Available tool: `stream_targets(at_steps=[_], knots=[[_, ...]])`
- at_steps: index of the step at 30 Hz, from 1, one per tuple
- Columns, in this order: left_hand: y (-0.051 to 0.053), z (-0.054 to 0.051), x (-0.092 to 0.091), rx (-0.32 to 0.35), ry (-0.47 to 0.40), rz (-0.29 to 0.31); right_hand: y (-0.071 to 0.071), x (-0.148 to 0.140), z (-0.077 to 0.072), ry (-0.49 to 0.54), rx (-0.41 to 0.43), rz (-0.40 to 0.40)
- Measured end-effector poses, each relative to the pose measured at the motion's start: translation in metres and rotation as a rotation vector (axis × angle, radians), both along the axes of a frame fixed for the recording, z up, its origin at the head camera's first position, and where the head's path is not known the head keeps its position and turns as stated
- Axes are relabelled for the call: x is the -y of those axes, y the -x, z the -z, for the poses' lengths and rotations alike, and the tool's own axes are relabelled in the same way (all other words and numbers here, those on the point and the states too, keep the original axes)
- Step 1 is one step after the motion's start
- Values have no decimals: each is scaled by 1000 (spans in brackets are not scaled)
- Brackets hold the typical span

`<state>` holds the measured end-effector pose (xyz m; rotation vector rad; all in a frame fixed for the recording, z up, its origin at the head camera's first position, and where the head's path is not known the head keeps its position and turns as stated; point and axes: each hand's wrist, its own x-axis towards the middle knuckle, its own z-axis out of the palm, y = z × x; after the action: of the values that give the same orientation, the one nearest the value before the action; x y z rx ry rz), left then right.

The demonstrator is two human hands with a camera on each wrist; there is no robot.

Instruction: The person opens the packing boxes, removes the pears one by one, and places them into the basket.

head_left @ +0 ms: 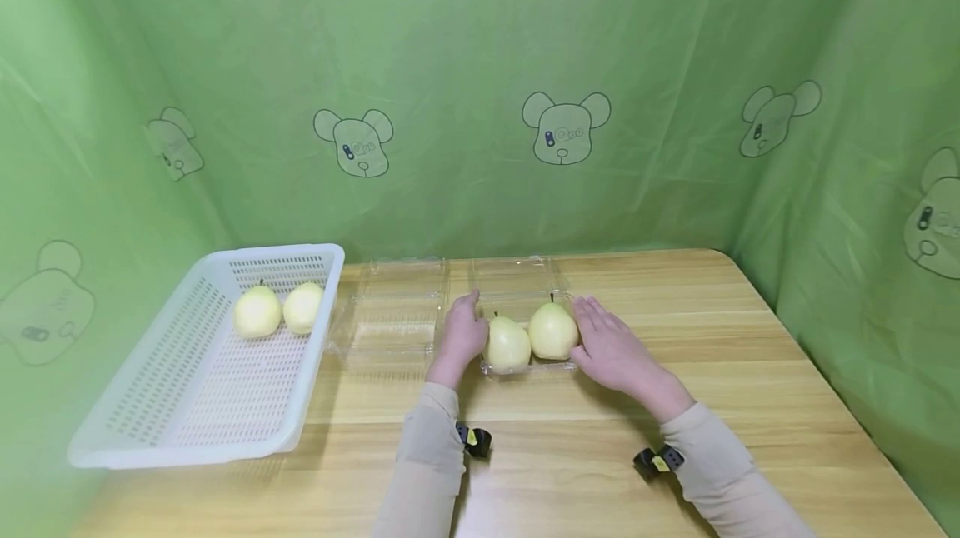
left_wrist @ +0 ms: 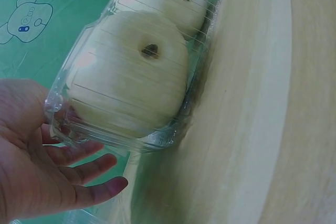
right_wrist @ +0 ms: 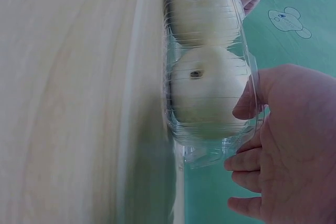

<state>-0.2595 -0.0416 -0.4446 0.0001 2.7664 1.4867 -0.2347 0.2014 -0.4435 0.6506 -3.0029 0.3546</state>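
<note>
In the head view, a clear plastic box (head_left: 528, 369) holds two pale yellow-green pears (head_left: 508, 345) (head_left: 553, 331) side by side, its lid (head_left: 513, 276) folded back behind it. My left hand (head_left: 459, 336) touches the left end of the box. Along its right end lies my right hand (head_left: 618, 355), fingers nearly straight. The left wrist view shows the left hand (left_wrist: 44, 166) with spread fingers beside the box's end wall (left_wrist: 105, 137); its thumb is hidden. From the right wrist, the right hand's (right_wrist: 294, 145) thumb rests over the box edge, the other fingers extended beside it.
At the left stands a white perforated basket (head_left: 202, 456) with two more pears (head_left: 257, 311) (head_left: 303, 308) at its far end. Another clear box (head_left: 393, 334), lid back, sits between basket and left hand. Green cloth (head_left: 465, 205) encloses the wooden table's (head_left: 555, 463) back and sides.
</note>
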Motion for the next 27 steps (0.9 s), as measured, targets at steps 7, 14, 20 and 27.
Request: stream_targets(at_steps=[7, 14, 20, 27], knots=[[0, -2, 0, 3, 2, -3, 0, 0, -1, -6, 0, -4], [0, -1, 0, -3, -10, 1, 1, 0, 0, -1, -10, -4], [1, 0, 0, 12, -20, 13, 2, 0, 2, 1, -19, -3], [-1, -3, 0, 17, -5, 23, 2, 0, 3, 19, -17, 2]])
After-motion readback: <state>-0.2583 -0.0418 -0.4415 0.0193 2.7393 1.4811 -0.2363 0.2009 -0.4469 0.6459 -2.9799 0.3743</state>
